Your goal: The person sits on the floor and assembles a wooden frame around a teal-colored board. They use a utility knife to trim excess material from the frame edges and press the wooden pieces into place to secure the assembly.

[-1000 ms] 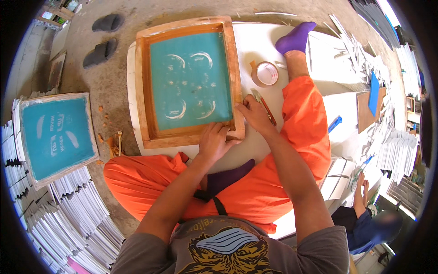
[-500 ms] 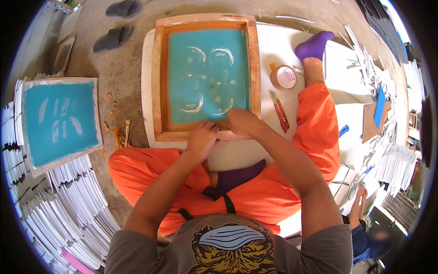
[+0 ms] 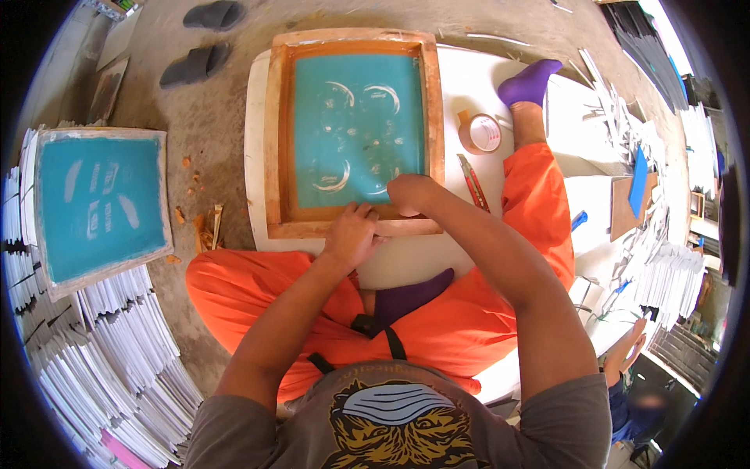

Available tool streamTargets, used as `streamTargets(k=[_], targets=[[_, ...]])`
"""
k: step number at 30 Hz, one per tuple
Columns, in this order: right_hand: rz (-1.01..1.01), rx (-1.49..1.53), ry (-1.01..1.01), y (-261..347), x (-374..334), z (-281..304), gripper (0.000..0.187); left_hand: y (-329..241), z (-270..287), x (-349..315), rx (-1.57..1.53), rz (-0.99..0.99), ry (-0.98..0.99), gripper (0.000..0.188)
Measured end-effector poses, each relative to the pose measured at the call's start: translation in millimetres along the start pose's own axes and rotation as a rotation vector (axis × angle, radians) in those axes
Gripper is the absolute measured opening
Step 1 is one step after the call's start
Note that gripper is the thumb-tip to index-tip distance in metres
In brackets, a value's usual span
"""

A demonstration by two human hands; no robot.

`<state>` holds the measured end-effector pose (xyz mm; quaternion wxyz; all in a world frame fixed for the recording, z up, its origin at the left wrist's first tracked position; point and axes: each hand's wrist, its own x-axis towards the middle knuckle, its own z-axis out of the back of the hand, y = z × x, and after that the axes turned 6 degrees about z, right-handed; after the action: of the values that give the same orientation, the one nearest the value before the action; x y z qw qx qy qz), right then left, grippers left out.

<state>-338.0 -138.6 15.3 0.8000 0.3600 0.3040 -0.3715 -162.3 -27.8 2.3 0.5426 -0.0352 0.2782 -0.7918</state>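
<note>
A wooden screen-printing frame (image 3: 275, 141) with teal mesh (image 3: 355, 129) lies on a white board in front of me. Pale curved and round marks show on the mesh. Over the frame's near rail rests my left hand (image 3: 351, 234), its fingers bent over the inner edge and its thumb by the rail. My right hand (image 3: 412, 194) is closed at the near right inner corner, knuckles over the mesh; whatever its fingers hold is hidden. Brown strips line the inner edges. Right of the frame lie a roll of brown tape (image 3: 480, 134) and a red utility knife (image 3: 473, 184).
A second teal screen (image 3: 101, 207) leans over stacks of white sheets (image 3: 117, 336) at left. Dark slippers (image 3: 195, 65) lie on the floor. Beyond my outstretched foot (image 3: 529, 80) are white strips (image 3: 613, 98). A person (image 3: 633, 402) sits at the lower right.
My right hand has moved slightly farther from me, off the near rail and up over the mesh corner. The left hand stays at the near rail. The view has shifted a little.
</note>
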Motion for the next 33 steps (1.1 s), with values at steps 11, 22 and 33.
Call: streamTargets(k=[11,22,33], targets=[[-0.009,-0.369,0.105,4.6,-2.9,16.9,0.023,-1.5,2.9,-0.4,-0.017,0.021,-0.022,0.046],[0.056,-0.517,0.221,17.9,-17.8,30.4,0.02,-1.7,2.6,-1.2,0.021,0.021,-0.043,0.043],[0.1,-0.533,-0.031,-3.1,-15.1,-2.0,0.008,1.1,-2.6,-2.3,0.01,-0.032,-0.135,0.042]])
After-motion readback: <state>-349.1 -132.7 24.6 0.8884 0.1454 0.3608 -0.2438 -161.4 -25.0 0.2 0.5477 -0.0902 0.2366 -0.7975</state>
